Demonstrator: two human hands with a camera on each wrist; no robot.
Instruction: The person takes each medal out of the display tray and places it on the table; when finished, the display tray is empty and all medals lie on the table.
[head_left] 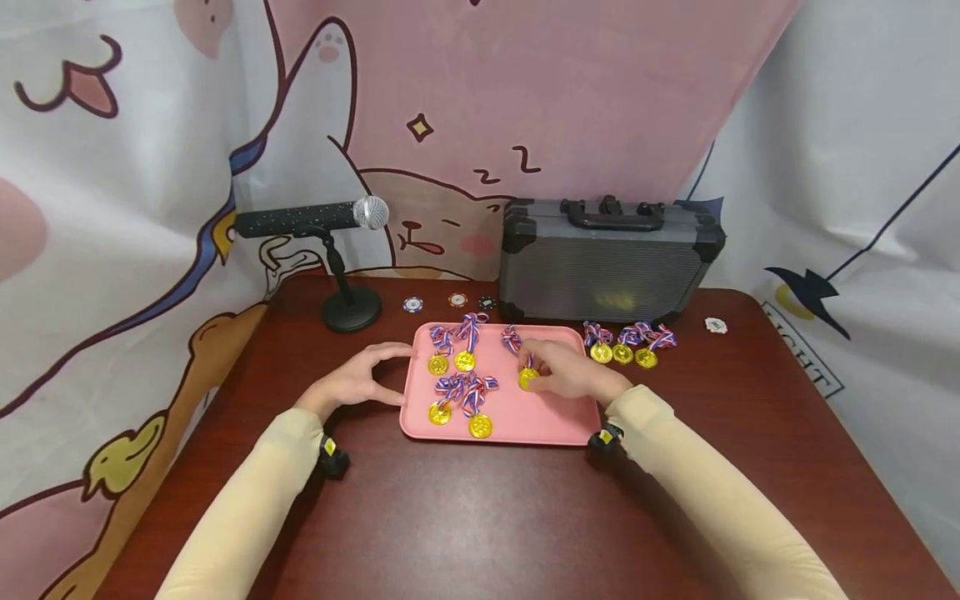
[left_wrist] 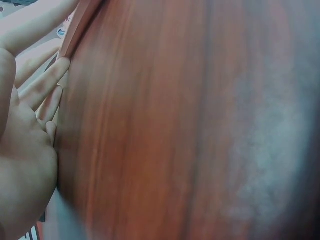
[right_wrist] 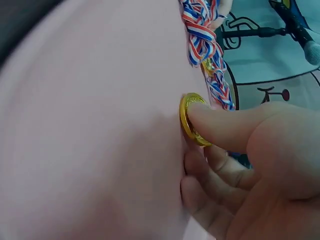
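Cream-sleeved forearms reaching in from 6 o'clock toward a pink rectangular plastic tray on a dark red-brown wooden table.

Right hand lying at the tray's 3 o'clock side, pinching a round gold medal on a red-white-blue ribbon between thumb and curled fingers, pressing it onto the pink surface. Left hand resting at the tray's 9 o'clock edge, fingers loosely spread, touching the rim, gripping nothing. Lying elsewhere in the tray: four more gold medals with striped ribbons, at 9 o'clock of the pinched one. Sitting on the table at 2 o'clock of the tray: three further ribboned gold medals, just before a grey ribbed hard case with black corners.
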